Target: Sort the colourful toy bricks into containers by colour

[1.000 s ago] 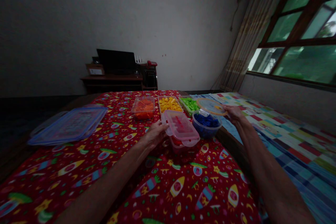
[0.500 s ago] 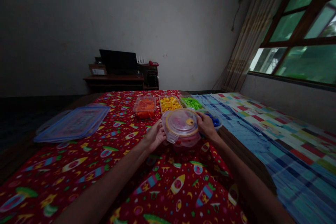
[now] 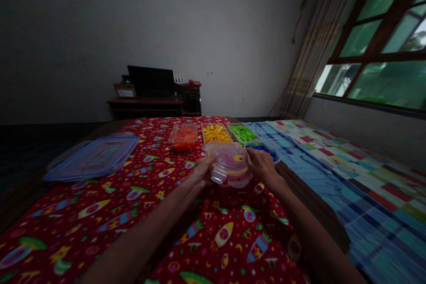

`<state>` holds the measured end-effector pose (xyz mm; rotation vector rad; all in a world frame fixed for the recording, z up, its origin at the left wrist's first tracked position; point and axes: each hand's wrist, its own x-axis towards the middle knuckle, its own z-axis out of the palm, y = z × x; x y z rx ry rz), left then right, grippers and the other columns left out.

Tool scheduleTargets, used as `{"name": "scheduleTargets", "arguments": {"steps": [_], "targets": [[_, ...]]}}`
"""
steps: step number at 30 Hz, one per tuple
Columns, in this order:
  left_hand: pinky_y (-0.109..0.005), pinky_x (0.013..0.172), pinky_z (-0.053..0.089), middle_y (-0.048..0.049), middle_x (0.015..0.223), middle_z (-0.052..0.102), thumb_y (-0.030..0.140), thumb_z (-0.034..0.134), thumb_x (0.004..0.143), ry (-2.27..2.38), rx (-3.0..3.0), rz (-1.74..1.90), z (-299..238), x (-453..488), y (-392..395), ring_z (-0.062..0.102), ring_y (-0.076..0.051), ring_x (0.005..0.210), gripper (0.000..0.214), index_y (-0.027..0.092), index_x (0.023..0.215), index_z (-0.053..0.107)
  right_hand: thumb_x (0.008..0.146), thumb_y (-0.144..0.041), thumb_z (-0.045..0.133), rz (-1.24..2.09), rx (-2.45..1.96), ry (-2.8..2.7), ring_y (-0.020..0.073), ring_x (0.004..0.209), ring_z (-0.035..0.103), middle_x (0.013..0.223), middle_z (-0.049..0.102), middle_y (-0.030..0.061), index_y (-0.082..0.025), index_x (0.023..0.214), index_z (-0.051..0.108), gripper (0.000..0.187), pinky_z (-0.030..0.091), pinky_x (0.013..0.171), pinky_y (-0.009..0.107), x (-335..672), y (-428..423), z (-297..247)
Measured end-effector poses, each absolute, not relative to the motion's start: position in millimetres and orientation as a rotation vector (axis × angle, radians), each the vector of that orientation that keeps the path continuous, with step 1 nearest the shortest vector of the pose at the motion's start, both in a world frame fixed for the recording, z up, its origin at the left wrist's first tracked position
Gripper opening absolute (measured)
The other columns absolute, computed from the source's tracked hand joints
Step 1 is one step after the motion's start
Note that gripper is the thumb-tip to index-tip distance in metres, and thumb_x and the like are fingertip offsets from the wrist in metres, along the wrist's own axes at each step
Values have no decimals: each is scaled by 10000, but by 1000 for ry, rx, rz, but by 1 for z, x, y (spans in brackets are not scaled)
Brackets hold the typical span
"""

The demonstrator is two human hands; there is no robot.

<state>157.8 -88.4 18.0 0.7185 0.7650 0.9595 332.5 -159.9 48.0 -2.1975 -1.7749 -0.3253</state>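
Observation:
A clear round lid (image 3: 226, 156) with a yellow-orange sealing ring and clip flaps lies over a clear round container (image 3: 238, 181), its contents mostly hidden. My left hand (image 3: 203, 171) grips the lid's left edge, thumb on top. On the opposite rim, my right hand (image 3: 262, 165) is closed around the edge, its fingertips partly hidden. Just behind stand a box of orange pieces (image 3: 184, 137), a box of yellow pieces (image 3: 216, 134), a box of green pieces (image 3: 242, 133) and a tub of blue pieces (image 3: 266, 148), the last partly behind my right hand.
Flat clear lids with blue rims (image 3: 95, 157) lie stacked on the left of the red patterned cloth (image 3: 133, 226). A brown edge (image 3: 316, 204) separates it from a checked blue cover (image 3: 362, 226). A desk with a monitor (image 3: 151, 80) stands by the wall.
The round lid has come down slightly onto the container. My left thumb has moved from beside the rim to its top, and my right fingers have curled more over the edge.

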Motion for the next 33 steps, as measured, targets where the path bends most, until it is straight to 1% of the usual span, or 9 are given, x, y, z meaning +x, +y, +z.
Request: {"name": "scheduleTargets", "arguments": {"steps": [3,7,12,19,21,24,26,28,33], "targets": [[-261,573,562,-78,644,721,154,705,731,756,729,937,22,160,-91,685,-187,578,111,71,799,680,945,-305,378,-353,-2208,-1760,229,859,671,964,720,86,-240,1137,637,329,433,681,283,335,-163,47],[-231,563,548,-59,640,723,117,652,752,735,756,960,25,161,-94,676,-166,565,54,91,791,679,931,-282,403,-410,-2166,-1712,222,881,660,960,720,81,-236,1124,650,317,437,725,286,338,-166,49],[-267,598,557,-70,689,734,131,673,715,709,793,957,23,159,-92,681,-185,594,151,88,859,680,922,-252,417,-421,-2090,-1689,212,883,654,980,723,78,-216,1059,678,296,430,736,279,343,-165,52],[-278,639,573,-67,744,740,116,676,679,659,764,1016,19,161,-90,689,-183,633,179,106,858,667,907,-224,419,-397,-2042,-1623,200,850,662,965,730,68,-217,1025,689,295,423,708,268,349,-158,47],[-275,608,567,-61,720,735,121,684,672,685,804,1012,16,162,-89,681,-180,600,187,111,858,669,907,-232,417,-396,-2042,-1616,203,819,666,949,732,72,-216,1041,686,300,419,686,271,348,-157,44],[-240,538,538,-41,631,711,141,696,679,759,875,1022,15,165,-87,651,-158,519,148,117,822,668,907,-248,418,-380,-2034,-1620,205,796,669,925,735,73,-218,1051,683,303,418,673,270,347,-157,42],[-229,531,534,-39,605,697,144,691,691,764,859,1023,16,168,-85,641,-150,502,121,108,804,665,903,-242,419,-373,-2015,-1625,204,797,670,923,735,72,-220,1044,685,302,422,679,268,346,-157,41],[-234,569,552,-52,638,704,121,675,696,721,790,1019,18,168,-82,658,-155,546,127,94,819,661,901,-236,415,-374,-1996,-1622,202,801,670,930,734,71,-222,1038,686,304,428,689,267,347,-158,40],[-286,695,586,-89,801,734,90,645,690,627,631,1001,30,161,-76,705,-198,732,258,84,949,643,916,-247,399,-341,-1945,-1559,208,849,674,972,731,83,-197,1085,672,325,445,737,273,348,-161,41]]}}
